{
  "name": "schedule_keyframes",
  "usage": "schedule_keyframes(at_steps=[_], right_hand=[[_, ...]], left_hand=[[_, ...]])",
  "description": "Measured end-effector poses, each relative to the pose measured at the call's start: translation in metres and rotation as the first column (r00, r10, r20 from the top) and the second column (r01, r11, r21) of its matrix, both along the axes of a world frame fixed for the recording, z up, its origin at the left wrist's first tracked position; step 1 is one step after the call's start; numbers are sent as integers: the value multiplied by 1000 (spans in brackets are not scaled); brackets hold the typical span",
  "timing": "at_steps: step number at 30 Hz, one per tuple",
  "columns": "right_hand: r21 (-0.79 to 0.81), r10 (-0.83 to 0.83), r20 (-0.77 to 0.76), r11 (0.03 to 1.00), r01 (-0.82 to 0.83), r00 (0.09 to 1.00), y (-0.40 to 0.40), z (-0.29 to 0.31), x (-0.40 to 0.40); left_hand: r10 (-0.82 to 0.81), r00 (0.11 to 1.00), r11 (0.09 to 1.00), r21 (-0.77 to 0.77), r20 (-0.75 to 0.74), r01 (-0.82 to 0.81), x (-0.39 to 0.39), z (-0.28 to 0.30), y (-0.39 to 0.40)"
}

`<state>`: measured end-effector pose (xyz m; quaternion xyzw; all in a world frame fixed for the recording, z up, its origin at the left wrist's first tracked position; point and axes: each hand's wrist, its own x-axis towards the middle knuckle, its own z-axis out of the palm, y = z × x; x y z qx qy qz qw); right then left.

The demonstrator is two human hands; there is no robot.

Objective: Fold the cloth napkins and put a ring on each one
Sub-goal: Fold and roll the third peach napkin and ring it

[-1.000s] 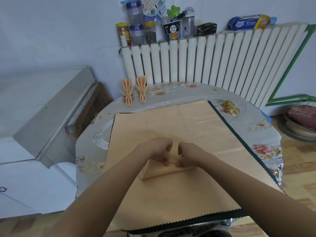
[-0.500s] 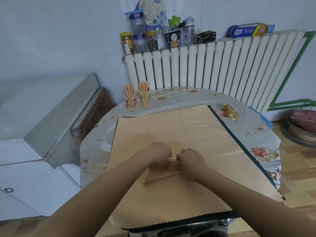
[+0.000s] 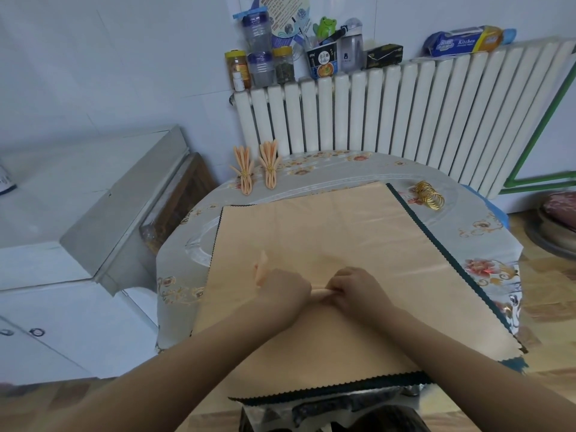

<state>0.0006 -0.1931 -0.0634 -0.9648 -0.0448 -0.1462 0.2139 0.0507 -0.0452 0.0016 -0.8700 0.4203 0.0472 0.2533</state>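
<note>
Left hand [image 3: 285, 289] and right hand [image 3: 355, 288] grip 1 folded napkin [image 3: 316, 294] — mid-table.

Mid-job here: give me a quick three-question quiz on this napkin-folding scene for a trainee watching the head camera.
1. How many finished napkins already wear a ring?
2. True or false: the spare gold rings lie in a pile at the table's far right.
3. Which hand grips the folded napkin: left, right, or both?

Key
1. Two finished napkins, lying at the table's far edge by the radiator.
2. True: the gold rings lie beside the large peach cloth.
3. Both: the left hand and right hand grip the folded napkin.
</note>
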Motion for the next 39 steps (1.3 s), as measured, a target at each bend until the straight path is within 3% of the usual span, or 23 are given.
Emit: schedule_keyframes(at_steps=[3,7,11,15,19,21,23,25,32,36,39], right_hand=[[21,-12,-133,1000,15,991,-4,9,2],[89,0,-175,996,16,985,-5,9,3],[176,-42,-191,981,76,981,-6,4,4],[362,-128,-270,905,224,954,2,1,10],[316,-124,-267,926,208,956,4,-1,15],[304,-132,-220,932,197,966,5,-3,15],[107,-143,4,984,142,990,7,-12,14],[-108,-60,201,991,83,978,11,-19,10],[-377,115,371,925,36,922,7,-26,16],[-377,78,341,924,60,937,9,-16,23],[-357,21,293,930,90,956,4,-12,28]], left_hand=[[149,981,987,-42,-123,-155,13,12,12],[266,908,942,-114,-323,-317,45,16,35],[359,758,783,-267,-544,-562,66,-4,53],[360,735,723,-325,-575,-609,69,-21,54],[364,751,692,-379,-551,-614,67,-27,53],[301,853,749,-448,-426,-488,66,-29,53],[102,963,826,-518,-251,-223,60,-29,50],[-109,979,842,-539,-173,-1,53,-32,49],[-189,978,903,-407,-84,139,46,-35,44],[-193,980,956,-217,40,197,36,-24,29],[-199,972,955,-199,128,221,37,-26,24]])
